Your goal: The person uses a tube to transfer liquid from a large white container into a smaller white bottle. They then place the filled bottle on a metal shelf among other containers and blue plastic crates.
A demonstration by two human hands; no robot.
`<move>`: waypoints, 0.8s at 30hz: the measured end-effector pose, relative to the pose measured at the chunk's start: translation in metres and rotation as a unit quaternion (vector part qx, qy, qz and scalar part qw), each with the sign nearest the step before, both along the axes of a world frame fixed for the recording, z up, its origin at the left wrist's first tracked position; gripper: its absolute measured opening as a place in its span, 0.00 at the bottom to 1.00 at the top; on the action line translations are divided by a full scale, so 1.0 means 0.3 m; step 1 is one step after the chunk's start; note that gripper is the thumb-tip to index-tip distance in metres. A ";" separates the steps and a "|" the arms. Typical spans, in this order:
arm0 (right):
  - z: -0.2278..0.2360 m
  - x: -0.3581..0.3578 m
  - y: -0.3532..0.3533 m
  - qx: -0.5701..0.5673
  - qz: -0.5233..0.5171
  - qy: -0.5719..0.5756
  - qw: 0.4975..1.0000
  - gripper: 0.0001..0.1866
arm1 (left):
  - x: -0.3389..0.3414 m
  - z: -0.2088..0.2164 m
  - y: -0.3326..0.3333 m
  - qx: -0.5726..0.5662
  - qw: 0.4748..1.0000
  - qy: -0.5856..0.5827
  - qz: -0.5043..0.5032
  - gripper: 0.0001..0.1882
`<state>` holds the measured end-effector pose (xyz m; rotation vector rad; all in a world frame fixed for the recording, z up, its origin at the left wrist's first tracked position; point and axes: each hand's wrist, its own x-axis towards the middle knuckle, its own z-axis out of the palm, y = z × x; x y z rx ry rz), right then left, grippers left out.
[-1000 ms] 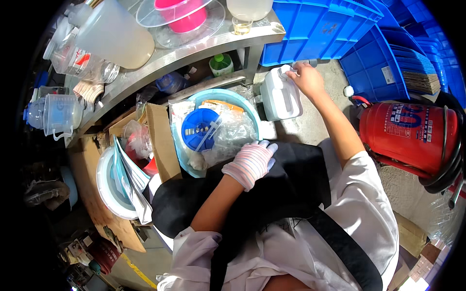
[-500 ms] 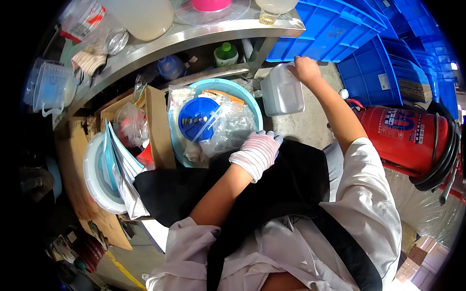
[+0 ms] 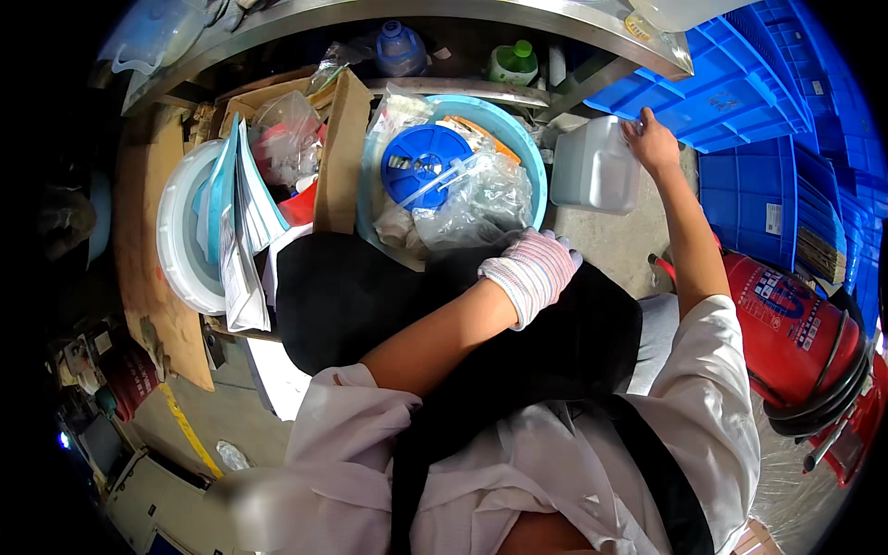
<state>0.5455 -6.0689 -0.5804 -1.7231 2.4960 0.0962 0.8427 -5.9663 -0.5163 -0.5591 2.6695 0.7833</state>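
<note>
Your bare right hand [image 3: 653,145] is clamped on the far right corner of the white plastic jug [image 3: 594,171], though how the fingers wrap is partly hidden. Jug sits ahead and to your right, between the light blue basin [image 3: 539,180] and the blue crate [image 3: 717,97], over the floor [image 3: 615,236]; can't tell if it stands flat or is tipped. Your gloved left hand [image 3: 532,270] lies palm down on the black apron [image 3: 592,324], near the basin; palm hidden, so can't tell if it's closed on anything. Step in hand, as I judge it: gripping and positioning the jug, one-handed. Any next move of it calls for a firm hold at that corner, a level wrist, and clearance from basin and crate; your left hand could steady the base.
</note>
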 end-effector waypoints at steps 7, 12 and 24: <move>-0.023 -0.054 0.013 -0.033 0.071 -0.006 0.997 0.23 | -0.027 0.017 0.018 0.017 1.000 0.009 -0.010 0.19; -0.011 -0.003 0.014 -0.016 0.027 0.087 0.996 0.25 | -0.042 0.062 0.022 0.028 0.999 -0.010 -0.025 0.18; -0.041 -0.063 0.014 -0.083 0.106 0.014 0.991 0.22 | -0.022 0.022 0.039 0.027 0.999 -0.029 -0.027 0.20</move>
